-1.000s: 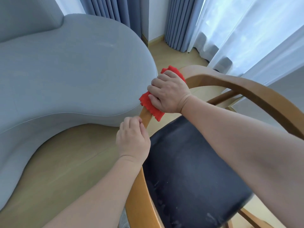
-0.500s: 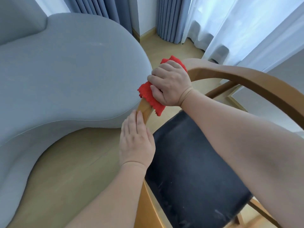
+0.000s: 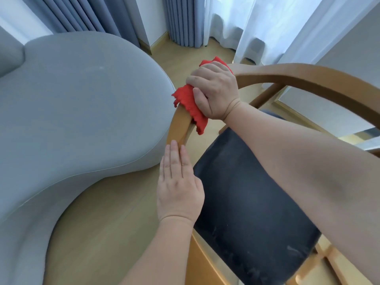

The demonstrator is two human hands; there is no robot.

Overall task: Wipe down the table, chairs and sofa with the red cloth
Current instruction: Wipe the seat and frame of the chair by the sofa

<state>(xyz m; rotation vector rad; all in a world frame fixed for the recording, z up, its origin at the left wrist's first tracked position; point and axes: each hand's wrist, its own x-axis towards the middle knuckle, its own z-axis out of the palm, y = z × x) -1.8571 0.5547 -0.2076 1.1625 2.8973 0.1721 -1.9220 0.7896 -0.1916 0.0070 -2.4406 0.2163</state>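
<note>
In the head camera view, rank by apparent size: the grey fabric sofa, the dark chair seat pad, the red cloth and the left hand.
1. Grey fabric sofa, largest.
2. Dark chair seat pad.
3. Left hand.
4. Red cloth, smallest as seen, though the right hand hides part of it, so 3 and 4 are unsure.

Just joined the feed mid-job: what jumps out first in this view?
The red cloth at centre, gripped by the right hand over the wooden chair rail. Below it, the left hand lies flat on the same rail, beside the dark seat. A big grey sofa fills the left.
</note>
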